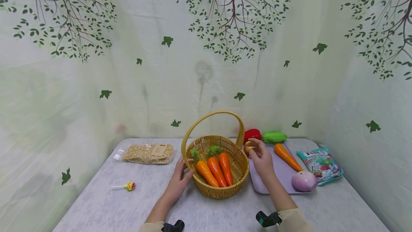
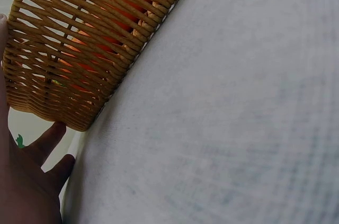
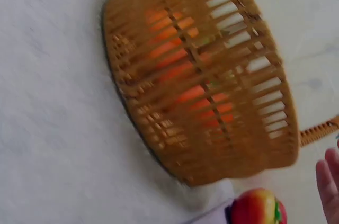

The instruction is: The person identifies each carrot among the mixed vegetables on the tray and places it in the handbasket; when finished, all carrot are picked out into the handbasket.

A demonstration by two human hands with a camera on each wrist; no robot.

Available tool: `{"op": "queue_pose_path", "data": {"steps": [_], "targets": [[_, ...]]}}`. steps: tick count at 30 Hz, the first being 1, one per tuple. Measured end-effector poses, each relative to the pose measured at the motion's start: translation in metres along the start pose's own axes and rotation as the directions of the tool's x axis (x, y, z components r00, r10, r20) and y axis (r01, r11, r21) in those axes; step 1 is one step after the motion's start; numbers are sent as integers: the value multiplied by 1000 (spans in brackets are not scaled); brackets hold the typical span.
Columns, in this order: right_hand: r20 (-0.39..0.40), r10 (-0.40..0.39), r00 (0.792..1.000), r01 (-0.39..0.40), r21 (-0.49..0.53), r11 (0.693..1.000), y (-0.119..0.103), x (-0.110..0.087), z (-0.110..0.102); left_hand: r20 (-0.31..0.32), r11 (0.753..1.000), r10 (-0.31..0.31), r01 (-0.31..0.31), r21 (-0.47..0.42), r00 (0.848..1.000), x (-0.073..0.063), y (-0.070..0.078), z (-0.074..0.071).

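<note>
A woven wicker basket (image 1: 219,192) with a tall arched handle stands on the table, holding three orange carrots (image 1: 215,171) with green tops. My left hand (image 1: 177,179) holds its left rim, thumb on the near side and a fingertip over the edge; in the left wrist view, spread fingers (image 2: 50,142) lie by the wicker wall. Just off the right rim is my right hand (image 1: 262,160), its fingers bent loosely around nothing. Partly hidden behind it is a red-and-yellow fruit (image 3: 257,206), on or beside the lilac tray (image 1: 262,183).
A red pepper (image 1: 252,134), a green vegetable (image 1: 274,137), another carrot (image 1: 287,157) and a purple onion (image 1: 304,181) lie on or around the tray. Right of it is a teal candy bag (image 1: 322,165). A grain packet (image 1: 149,154) and a lollipop (image 1: 128,186) lie left.
</note>
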State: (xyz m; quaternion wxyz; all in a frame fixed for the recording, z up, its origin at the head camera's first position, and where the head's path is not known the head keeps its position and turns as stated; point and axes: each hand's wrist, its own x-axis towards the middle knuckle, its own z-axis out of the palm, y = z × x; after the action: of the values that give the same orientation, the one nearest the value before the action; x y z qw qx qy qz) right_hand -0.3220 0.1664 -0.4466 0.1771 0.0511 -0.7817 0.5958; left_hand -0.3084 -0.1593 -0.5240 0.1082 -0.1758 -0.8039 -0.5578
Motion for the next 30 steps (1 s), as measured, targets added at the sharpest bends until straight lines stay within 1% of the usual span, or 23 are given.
{"op": "queue_pose_path", "data": {"steps": [3, 5, 8, 10, 13, 17, 19, 21, 25, 30], "targets": [[-59, 73, 996, -76, -44, 996, 4, 9, -13, 4, 1000, 3, -3, 13, 1000, 0, -1, 0], [-66, 120, 991, -122, -32, 992, 7, 15, -21, 2, 1000, 1, -1, 16, 1000, 0, -2, -1], [-72, 161, 984, -162, -13, 987, 12, 24, -33, 1, 1000, -3, 3, 17, 1000, -1, -3, -1], [-89, 167, 982, -170, -22, 985, 16, 29, -39, 0, 1000, -8, 8, 12, 1000, -1, -3, -1], [-122, 173, 977, -182, -70, 981, 21, 35, -47, 1, 1000, -4, 4, 10, 1000, 0, -3, 0], [-145, 197, 970, -217, -145, 965, 30, 41, -56, -1, 1000, 11, -11, 14, 1000, 0, -2, 0], [-149, 213, 966, -240, -196, 951, 34, 44, -60, -1, 1000, 16, -16, 8, 1000, 0, -1, 0], [-148, 234, 961, -266, -258, 929, 38, 47, -64, -2, 1000, 22, -22, 3, 1000, -1, -1, 0], [-125, 283, 951, -309, -380, 872, 43, 50, -71, -2, 1000, 16, -16, 8, 1000, -1, -1, 0], [-85, 303, 949, -305, -488, 818, 47, 54, -80, -7, 1000, 5, -5, 16, 1000, -1, 0, 0]]}}
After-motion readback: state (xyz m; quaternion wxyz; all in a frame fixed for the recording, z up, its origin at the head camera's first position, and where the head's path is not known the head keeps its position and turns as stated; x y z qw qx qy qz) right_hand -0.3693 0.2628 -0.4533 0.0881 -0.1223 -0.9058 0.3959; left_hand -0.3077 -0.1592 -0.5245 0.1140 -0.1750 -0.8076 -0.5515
